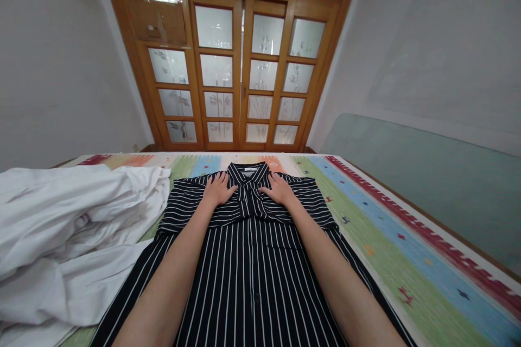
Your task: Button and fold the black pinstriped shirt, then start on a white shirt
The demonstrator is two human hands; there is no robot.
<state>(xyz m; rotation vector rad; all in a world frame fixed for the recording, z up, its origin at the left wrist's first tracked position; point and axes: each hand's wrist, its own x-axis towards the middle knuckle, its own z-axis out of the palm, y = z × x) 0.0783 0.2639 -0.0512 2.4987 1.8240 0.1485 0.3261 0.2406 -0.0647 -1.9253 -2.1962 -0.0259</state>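
A black shirt with white stripes [232, 271] lies front side up, its collar [248, 173] pointing away from me and its sleeves stretching down both sides. My left hand [218, 190] rests flat on the left shoulder area beside the collar, fingers spread. On the other side of the collar, my right hand [278, 188] presses flat on the cloth, fingers also apart. Between my hands, the fabric below the collar is bunched into small folds. Neither hand grips anything. The shirt's lower edge is out of view.
A crumpled heap of white cloth [77, 238] lies left of the shirt. Beneath is a patterned, multicoloured cover [366, 222]. A pale green panel [427, 168] runs along the right side, and wooden glazed doors [240, 70] stand beyond the far edge.
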